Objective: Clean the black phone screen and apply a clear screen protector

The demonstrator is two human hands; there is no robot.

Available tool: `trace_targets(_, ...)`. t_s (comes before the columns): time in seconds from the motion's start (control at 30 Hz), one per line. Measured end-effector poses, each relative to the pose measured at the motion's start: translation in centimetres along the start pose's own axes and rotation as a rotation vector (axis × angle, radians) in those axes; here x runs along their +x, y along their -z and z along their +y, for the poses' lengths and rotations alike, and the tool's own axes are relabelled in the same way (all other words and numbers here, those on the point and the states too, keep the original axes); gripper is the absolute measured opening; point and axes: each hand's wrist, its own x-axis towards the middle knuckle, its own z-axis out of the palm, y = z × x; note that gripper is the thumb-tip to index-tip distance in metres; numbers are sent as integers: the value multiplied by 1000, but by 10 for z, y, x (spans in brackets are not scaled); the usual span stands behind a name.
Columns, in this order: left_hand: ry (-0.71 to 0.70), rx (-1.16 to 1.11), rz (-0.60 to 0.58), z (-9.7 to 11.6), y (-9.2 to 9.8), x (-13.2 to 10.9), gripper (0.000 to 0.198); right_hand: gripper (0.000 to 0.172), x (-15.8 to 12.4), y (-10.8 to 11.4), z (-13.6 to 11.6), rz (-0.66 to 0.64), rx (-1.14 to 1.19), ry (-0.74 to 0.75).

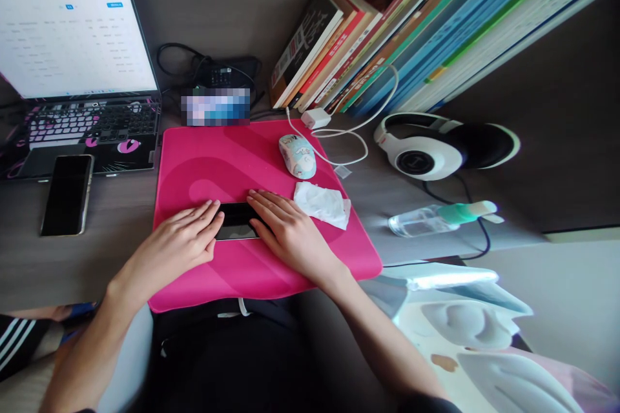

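A black smartphone lies sideways on the pink desk mat, its middle showing between my two hands. My left hand rests over the phone's left end, with the fingers straight and close together. Over the right end lies my right hand, its fingers stretched out flat and the thumb near the lower edge. Both hands touch the phone from above, and its two ends are hidden beneath them. A crumpled white wipe is just right of my right hand.
A patterned mouse sits at the mat's upper right, beside a white charger and cable. Farther right are white headphones and a clear spray bottle. An open laptop and another phone are left. Books line the back.
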Motion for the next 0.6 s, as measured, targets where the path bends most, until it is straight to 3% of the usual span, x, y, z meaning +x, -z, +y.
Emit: trace_targets(0.6,3,-23,20,-1,-2,-2,46,44,-1,-1,0,13,-11,9)
